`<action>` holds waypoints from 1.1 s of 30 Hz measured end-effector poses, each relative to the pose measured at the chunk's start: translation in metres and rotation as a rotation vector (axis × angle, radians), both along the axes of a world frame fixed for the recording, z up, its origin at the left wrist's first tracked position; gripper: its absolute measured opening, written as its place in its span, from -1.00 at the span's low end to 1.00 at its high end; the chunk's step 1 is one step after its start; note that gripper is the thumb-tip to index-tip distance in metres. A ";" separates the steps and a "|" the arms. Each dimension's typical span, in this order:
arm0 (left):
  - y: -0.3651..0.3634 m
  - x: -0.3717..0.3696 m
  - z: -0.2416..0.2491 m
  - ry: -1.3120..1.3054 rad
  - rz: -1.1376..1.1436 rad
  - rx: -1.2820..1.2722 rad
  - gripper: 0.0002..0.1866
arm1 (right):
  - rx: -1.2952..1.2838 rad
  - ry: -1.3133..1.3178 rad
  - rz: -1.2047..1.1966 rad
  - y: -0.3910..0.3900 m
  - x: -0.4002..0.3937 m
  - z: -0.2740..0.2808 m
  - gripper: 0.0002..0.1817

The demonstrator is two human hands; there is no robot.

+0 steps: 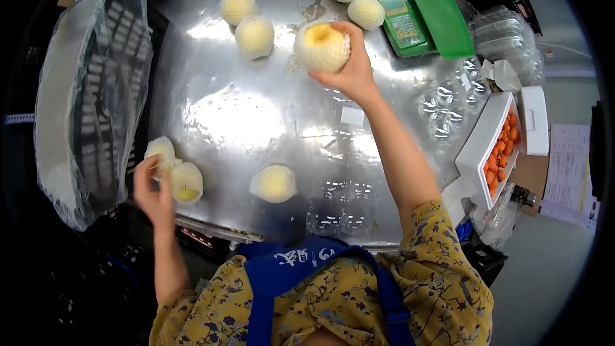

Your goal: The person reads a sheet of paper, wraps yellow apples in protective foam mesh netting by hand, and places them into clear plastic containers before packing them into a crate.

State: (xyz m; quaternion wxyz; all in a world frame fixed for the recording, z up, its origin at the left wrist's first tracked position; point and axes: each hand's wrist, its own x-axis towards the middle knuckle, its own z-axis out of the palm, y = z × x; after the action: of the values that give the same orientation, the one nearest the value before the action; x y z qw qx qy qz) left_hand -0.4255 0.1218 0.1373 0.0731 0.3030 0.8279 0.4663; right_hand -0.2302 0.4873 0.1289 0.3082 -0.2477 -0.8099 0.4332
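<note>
A yellow fruit in a white foam net is held in my right hand, above the upper middle of the metal table. At the table's left edge, my left hand has its fingers around a netted fruit, beside another netted fruit. One netted fruit lies alone near the front edge. Two more sit together at the upper left, and another pair rests at the top beside a green scale.
Clear plastic trays lie at the front and more at the right. A white foam box of small orange fruits stands at the right edge. A plastic-lined crate is on the left.
</note>
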 end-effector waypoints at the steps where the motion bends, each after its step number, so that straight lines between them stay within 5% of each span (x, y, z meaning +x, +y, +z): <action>1: 0.021 0.020 0.007 -0.263 -0.123 0.049 -0.74 | 0.000 0.016 0.060 -0.019 0.005 0.012 -0.12; 3: 0.069 0.050 0.014 -0.865 -0.369 0.234 -0.56 | 0.000 0.112 0.170 -0.052 0.009 0.016 -0.10; 6: 0.127 0.079 0.038 -1.673 -0.343 0.563 -0.46 | -0.015 0.224 0.278 -0.093 0.015 0.014 -0.07; 8: 0.143 0.095 0.033 -1.497 -0.302 0.518 -0.48 | -0.049 0.163 0.295 -0.110 0.023 0.024 -0.06; 12: 0.144 0.119 0.027 -1.222 -0.240 0.588 -0.53 | 0.087 -0.155 -0.099 -0.132 0.045 0.052 -0.24; 16: 0.137 0.128 0.029 -1.033 -0.279 0.592 -0.45 | -0.298 -0.111 -0.116 -0.150 0.055 0.057 -0.61; 19: 0.131 0.138 0.025 -0.946 -0.275 0.507 -0.40 | -0.097 -0.009 -0.199 -0.158 0.059 0.048 -0.81; 22: 0.123 0.141 0.018 -0.994 -0.288 0.588 -0.38 | -0.504 0.240 -0.194 -0.154 0.069 0.033 -0.86; 23: 0.120 0.139 0.015 -1.090 -0.324 0.608 -0.37 | -0.942 0.370 -0.112 -0.149 0.073 0.034 -0.81; 26: 0.111 0.137 0.007 -1.382 -0.431 0.632 -0.30 | -1.571 0.540 -0.096 -0.145 0.076 0.042 -0.80; 27: 0.107 0.139 0.006 -1.476 -0.463 0.620 -0.26 | -1.573 0.560 0.080 -0.140 0.080 0.039 -0.78; 30: 0.104 0.140 0.007 -1.699 -0.501 0.604 -0.16 | -1.418 0.583 0.111 -0.132 0.091 0.031 -0.75; 31: 0.104 0.140 0.007 -1.764 -0.504 0.604 -0.14 | -1.161 0.383 0.140 -0.131 0.092 0.029 -0.70; 33: 0.100 0.143 0.007 -1.850 -0.607 0.612 -0.10 | -1.261 0.320 -0.066 -0.134 0.086 0.027 -0.68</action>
State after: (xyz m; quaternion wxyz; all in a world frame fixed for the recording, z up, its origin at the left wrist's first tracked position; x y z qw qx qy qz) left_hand -0.2825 0.2221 0.1446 0.7187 0.0268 0.1802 0.6710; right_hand -0.1438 0.3530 0.1563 0.2337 -0.3381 -0.3365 0.8473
